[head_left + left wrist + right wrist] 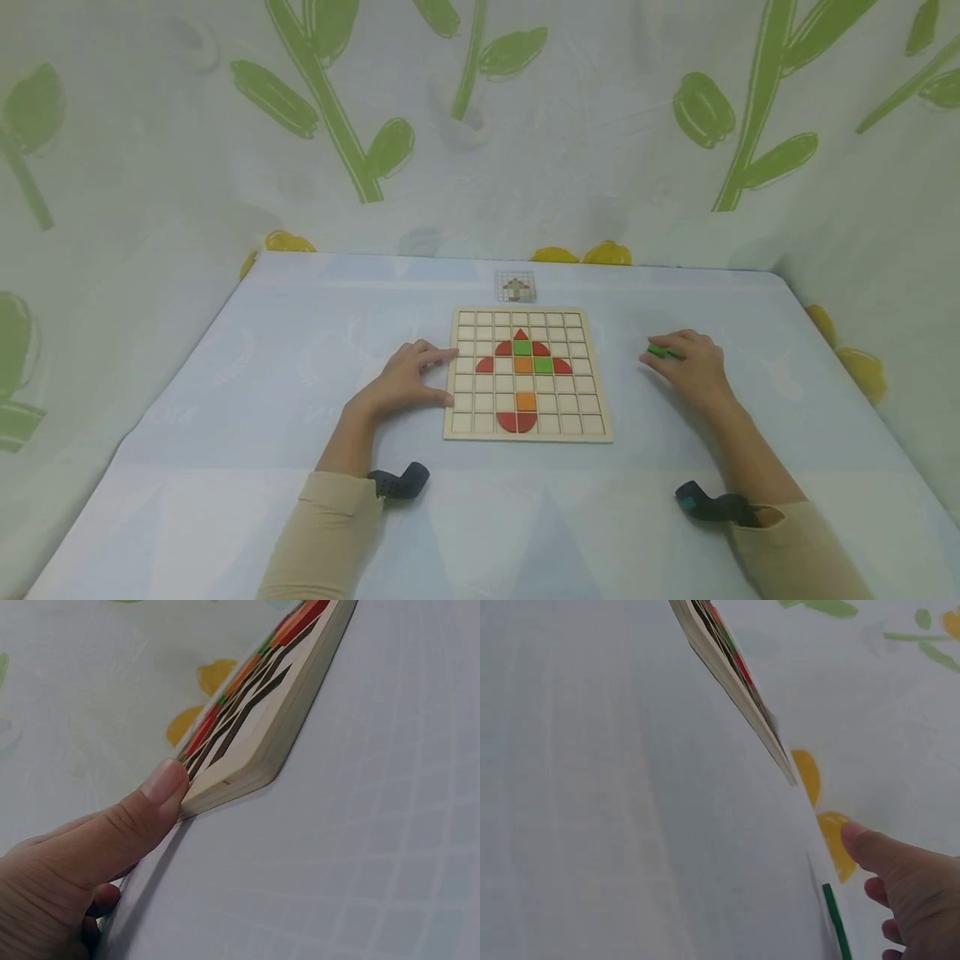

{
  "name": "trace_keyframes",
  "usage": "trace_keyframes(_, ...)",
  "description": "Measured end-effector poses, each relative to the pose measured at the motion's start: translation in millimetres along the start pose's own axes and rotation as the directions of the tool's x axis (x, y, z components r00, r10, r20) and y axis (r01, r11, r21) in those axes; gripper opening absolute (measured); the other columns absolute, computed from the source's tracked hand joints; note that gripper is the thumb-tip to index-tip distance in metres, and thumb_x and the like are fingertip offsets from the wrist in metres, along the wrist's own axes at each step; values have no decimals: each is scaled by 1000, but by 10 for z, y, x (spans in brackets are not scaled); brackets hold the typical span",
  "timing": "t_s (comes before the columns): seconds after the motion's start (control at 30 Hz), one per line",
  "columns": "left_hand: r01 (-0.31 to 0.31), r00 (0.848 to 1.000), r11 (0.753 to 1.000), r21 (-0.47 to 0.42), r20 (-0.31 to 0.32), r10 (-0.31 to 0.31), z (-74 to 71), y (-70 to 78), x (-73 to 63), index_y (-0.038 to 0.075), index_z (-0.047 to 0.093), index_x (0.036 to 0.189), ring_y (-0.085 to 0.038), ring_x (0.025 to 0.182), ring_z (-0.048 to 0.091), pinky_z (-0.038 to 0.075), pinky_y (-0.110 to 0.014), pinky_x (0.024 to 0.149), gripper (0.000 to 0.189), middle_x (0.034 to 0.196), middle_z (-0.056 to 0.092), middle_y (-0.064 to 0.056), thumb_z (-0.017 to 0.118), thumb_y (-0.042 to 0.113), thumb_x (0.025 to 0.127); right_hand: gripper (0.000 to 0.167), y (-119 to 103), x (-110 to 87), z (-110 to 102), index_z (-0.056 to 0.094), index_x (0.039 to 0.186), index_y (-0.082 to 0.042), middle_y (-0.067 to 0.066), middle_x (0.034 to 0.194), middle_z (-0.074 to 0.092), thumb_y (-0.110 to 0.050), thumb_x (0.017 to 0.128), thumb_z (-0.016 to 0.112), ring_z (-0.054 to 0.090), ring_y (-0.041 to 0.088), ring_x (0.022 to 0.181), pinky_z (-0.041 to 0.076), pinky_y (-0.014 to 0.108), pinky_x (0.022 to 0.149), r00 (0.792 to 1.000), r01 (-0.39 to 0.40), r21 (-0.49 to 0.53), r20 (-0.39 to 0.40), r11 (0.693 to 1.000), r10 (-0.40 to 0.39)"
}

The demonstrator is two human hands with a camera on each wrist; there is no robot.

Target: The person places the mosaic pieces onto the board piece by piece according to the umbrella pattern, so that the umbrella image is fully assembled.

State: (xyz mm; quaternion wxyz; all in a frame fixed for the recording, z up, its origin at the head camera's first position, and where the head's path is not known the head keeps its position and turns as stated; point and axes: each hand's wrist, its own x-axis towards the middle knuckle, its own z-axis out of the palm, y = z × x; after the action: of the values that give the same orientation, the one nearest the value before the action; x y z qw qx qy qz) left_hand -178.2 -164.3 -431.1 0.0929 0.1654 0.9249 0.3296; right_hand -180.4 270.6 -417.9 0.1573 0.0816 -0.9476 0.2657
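Observation:
A square wooden grid board (485, 425) lies flat on the table, holding red, green and orange pieces in an arrow-like pattern. My left hand (401, 379) is at its left edge, with the thumb and index finger spread and touching the rim. In the left wrist view the thumb (127, 832) rests against the board's corner (259, 761). Right of the board, my right hand (690, 367) is over a green piece (665, 351). In the right wrist view this green piece (835, 922) lies flat on the table, apart from the thumb (874, 847).
A small card (515, 287) with a printed grid picture lies just behind the board. The pale table (247, 358) meets a leaf-patterned backdrop (570, 142) behind and at both sides. Dark wrist cameras (401, 482) are strapped at both sleeves.

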Motion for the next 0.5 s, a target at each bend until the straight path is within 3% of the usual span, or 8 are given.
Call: trace_keyframes(0.5,-5,1000,1000,14,7,5,0,-1,4,24,50,138,-21,108,41,37,-43,93,79,118,50,-2,82,41,68,38,308,-59,-148,63,113,3,28,114,54,-23,86,69,51,41,91,29,55,83,998,-68,-7,10,998,68)
